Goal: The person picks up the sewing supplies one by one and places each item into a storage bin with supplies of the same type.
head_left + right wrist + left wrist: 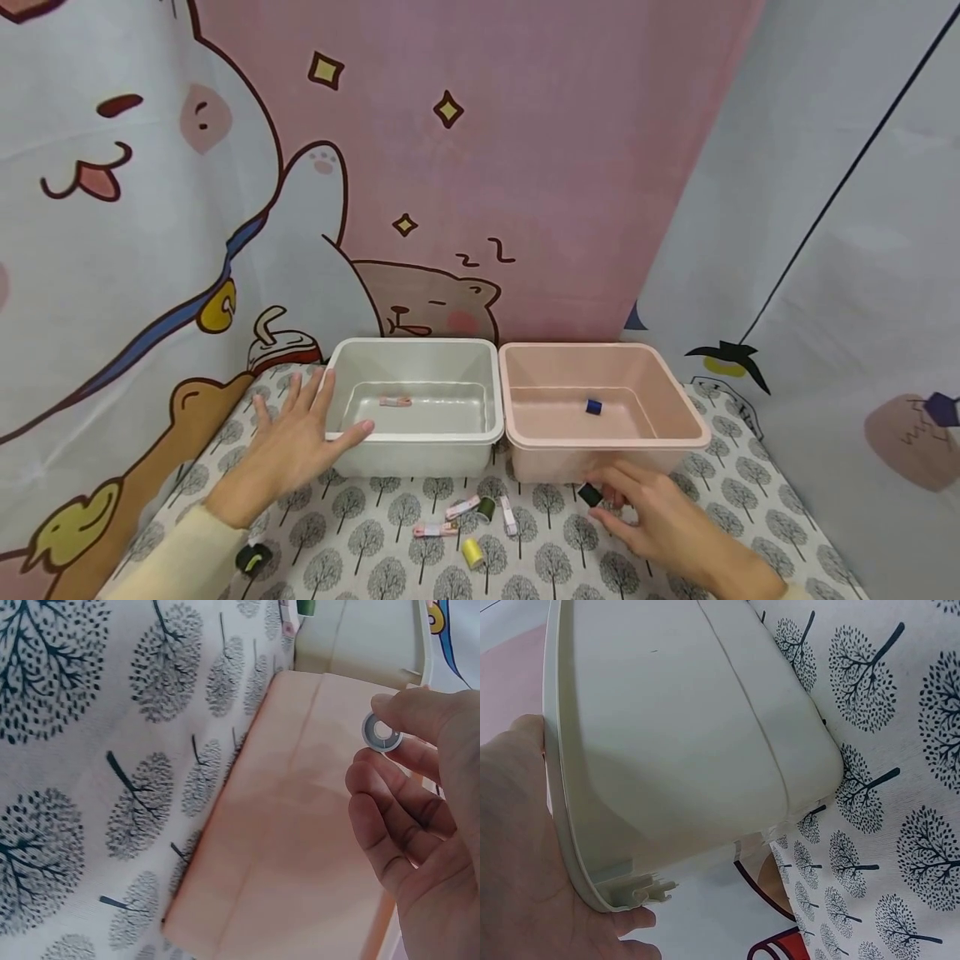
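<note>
My right hand pinches a dark thread spool between thumb and fingers, in front of the pink bin. In the right wrist view the spool's pale round end shows between the fingertips. My left hand rests with spread fingers at the left rim of the white bin. A blue thread spool lies inside the pink bin, and a folded pink tape inside the white one.
On the tree-print cloth before the bins lie a green spool, a yellow spool, and folded tapes, one pink and one whitish. A small black item is by the left sleeve. A cartoon curtain hangs behind.
</note>
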Available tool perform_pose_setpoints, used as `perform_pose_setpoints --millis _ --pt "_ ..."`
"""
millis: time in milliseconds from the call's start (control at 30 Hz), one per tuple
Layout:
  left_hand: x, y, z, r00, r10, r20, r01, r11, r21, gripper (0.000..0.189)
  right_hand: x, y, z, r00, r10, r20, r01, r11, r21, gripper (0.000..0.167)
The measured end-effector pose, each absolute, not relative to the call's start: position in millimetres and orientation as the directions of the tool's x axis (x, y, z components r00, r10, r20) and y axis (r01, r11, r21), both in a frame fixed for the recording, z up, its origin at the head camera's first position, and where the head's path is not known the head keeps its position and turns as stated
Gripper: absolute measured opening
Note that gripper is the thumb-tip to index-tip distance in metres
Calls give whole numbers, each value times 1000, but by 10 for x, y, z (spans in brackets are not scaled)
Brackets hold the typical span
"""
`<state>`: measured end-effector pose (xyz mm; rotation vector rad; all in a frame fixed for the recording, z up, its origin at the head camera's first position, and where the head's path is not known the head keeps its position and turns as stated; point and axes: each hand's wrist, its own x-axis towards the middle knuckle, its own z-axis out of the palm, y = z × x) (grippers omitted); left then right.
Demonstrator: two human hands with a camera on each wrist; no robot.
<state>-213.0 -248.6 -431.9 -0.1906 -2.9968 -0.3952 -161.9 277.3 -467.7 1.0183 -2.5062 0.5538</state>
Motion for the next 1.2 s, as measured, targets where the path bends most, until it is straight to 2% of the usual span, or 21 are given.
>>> perform_pose_setpoints --millis 467,800,1000,1200 --pt "-2138 -2489 -4332 -986 108 125 138 955 264 118 -1647 2771 -4472 -544 -602 585 -792 599 -119 49" --pt "-2130 -2500 -4334 -987 104 122 133 956 263 119 -1629 2746 -4281 -578 -599 554 -786 591 -182 56" --pt "-2135 -2487 -4349 -988 100 115 128 955 268 120 -1658 2769 -4205 -589 -595 546 -780 596 -191 49" --pt "-2136 -2481 -4340 -988 97 117 125 956 266 120 -1723 2788 -4166 -590 -588 554 -784 582 -216 52"
